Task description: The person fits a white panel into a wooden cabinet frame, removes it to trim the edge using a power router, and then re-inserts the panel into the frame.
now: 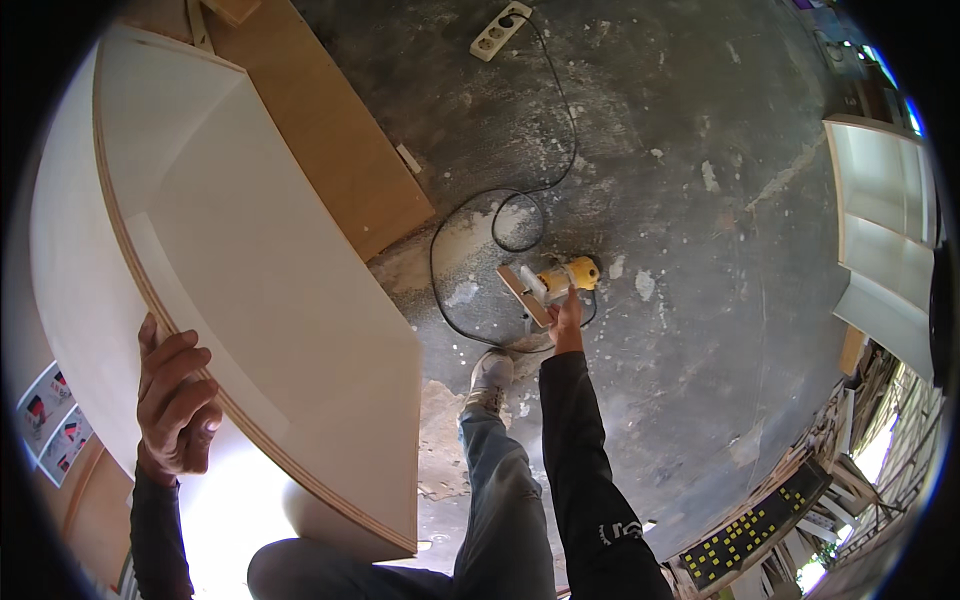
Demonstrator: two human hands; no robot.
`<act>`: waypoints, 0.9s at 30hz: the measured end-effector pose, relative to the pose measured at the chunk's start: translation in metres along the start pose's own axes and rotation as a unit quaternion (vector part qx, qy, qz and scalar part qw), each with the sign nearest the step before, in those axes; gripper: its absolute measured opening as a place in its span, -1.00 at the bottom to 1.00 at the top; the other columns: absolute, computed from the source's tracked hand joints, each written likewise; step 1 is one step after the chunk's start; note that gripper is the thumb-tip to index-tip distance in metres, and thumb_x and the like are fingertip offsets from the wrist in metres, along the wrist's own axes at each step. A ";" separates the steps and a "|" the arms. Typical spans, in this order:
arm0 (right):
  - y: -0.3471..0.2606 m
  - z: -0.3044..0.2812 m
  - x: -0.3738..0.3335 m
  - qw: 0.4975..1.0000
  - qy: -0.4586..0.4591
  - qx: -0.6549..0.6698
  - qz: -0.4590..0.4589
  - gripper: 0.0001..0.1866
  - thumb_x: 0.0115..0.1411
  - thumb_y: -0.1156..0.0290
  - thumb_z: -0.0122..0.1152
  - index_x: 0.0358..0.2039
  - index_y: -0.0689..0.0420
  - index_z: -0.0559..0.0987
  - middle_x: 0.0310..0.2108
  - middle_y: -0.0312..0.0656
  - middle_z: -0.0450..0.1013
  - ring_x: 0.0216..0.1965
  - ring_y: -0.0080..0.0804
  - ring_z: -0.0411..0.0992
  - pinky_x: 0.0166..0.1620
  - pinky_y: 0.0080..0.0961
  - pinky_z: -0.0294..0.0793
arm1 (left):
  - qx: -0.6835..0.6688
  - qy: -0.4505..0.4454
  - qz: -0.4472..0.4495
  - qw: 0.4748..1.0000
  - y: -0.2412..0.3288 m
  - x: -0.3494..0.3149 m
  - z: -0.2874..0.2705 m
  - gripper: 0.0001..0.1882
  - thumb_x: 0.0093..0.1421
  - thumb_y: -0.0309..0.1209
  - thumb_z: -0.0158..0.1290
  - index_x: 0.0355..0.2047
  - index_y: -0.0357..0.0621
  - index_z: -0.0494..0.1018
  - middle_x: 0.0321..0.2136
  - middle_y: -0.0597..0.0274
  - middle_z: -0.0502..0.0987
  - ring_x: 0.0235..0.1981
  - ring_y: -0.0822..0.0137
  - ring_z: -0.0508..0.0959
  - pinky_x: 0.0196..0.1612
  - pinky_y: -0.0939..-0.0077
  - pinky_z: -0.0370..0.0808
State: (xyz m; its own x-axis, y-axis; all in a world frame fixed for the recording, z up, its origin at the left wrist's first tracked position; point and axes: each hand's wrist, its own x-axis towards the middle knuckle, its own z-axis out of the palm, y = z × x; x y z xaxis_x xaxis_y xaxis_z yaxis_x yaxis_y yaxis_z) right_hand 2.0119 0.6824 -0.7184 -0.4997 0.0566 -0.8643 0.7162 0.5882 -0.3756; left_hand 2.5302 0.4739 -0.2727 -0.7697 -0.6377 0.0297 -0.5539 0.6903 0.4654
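My left hand (175, 400) grips the plywood edge of a large white cabinet box (250, 260) that fills the left of the view and stands tilted beside me. My right hand (566, 318), at the end of an outstretched dark sleeve, reaches down to a yellow power sander (555, 282) lying on the concrete floor. The fingers rest on the sander's body near its flat base plate; the grip itself is hidden. My leg and grey shoe (490, 375) are planted just left of that arm.
A black cable (470, 215) loops from the sander to a white power strip (498, 32) at the top. A brown board (330, 150) lies behind the cabinet. White cabinet parts (885, 220) stand at the right, and stacked clutter (790, 500) sits lower right.
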 end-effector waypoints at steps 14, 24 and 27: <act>0.020 0.014 0.011 0.989 -0.141 0.004 -0.051 -0.32 0.33 -0.09 0.28 0.23 0.18 0.44 -0.05 -0.20 0.56 -0.09 -0.30 0.58 -0.11 -0.40 0.60 | 0.030 -0.001 -0.021 0.999 0.013 -0.005 -0.006 -0.84 0.24 -0.40 -0.01 -0.17 0.00 0.45 -0.08 0.03 0.58 0.11 -0.10 0.53 0.41 -0.42 0.09; -0.010 -0.063 -0.229 0.903 -0.385 0.187 -0.032 -0.44 0.39 0.01 0.18 0.23 0.13 0.43 0.08 -0.11 0.52 0.03 -0.14 0.56 0.07 -0.15 0.62 | -0.068 0.005 -0.060 0.996 0.013 0.004 -0.014 -0.76 0.07 -0.47 0.35 -0.25 -0.09 0.58 0.24 -0.08 0.36 0.38 -0.27 0.18 0.38 -0.25 0.21; -0.033 -0.100 -0.294 0.867 -0.413 0.277 -0.032 -0.40 0.25 0.23 0.39 0.25 0.08 0.42 0.14 -0.11 0.49 0.13 -0.14 0.50 0.18 -0.11 0.55 | -0.061 -0.011 -0.076 0.995 0.025 0.023 -0.024 -0.77 0.06 -0.45 0.37 -0.28 -0.10 0.57 0.25 0.00 0.35 0.42 -0.22 0.14 0.40 -0.17 0.22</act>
State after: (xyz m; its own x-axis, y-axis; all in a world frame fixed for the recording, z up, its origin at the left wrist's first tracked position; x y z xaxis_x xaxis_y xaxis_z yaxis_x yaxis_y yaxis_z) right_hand 2.0866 0.7271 -0.4190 -0.1906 -0.6937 -0.6946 0.9383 0.0792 -0.3366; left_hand 2.5063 0.4680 -0.2390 -0.6880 -0.7224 -0.0684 -0.6228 0.5395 0.5667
